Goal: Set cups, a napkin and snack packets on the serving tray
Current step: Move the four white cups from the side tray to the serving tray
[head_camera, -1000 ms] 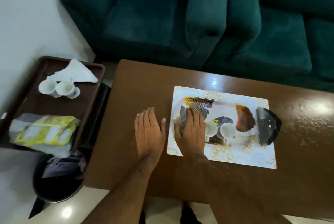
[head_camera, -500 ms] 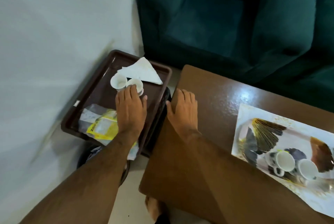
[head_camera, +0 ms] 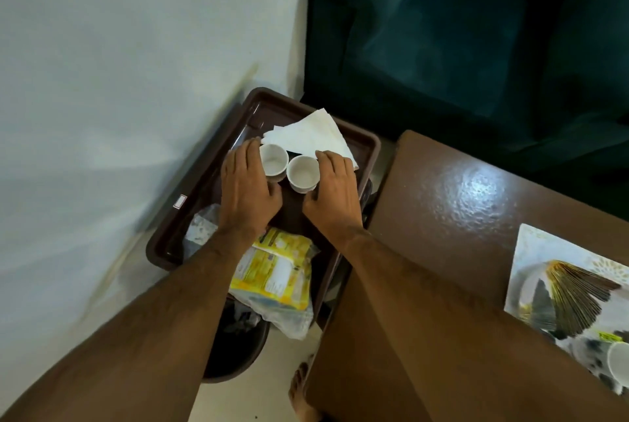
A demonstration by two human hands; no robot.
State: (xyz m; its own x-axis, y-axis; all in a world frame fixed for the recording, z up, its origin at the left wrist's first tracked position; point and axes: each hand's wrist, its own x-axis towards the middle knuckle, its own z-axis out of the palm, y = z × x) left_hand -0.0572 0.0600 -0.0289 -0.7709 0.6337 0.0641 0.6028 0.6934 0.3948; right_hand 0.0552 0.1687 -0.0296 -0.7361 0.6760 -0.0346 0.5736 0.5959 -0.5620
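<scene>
I have both hands down on the brown tray (head_camera: 190, 227), one on each of the two white cups that stand upright side by side near its far end. My left hand (head_camera: 248, 188) wraps the left cup (head_camera: 273, 160) from its outer side, fingers curled along the wall, thumb toward the near side — it looks like a grip, though the contact under the palm is hidden. My right hand (head_camera: 335, 193) does the same on the right cup (head_camera: 303, 172), fingers bent round its right side, thumb low at the base. The two cups sit just beside each other, nearly touching.

The white napkin (head_camera: 313, 137) lies folded behind them at the tray's far corner, its edge passing just behind the rims. The snack packets (head_camera: 272, 268) (yellow print under clear wrap) lie at the near end, partly under my left forearm and hanging over the tray's near edge.

To my right is the wooden table (head_camera: 459, 217), with a patterned placemat (head_camera: 571, 289) at the picture's edge — another white cup (head_camera: 620, 362) shows there, cut off.
</scene>
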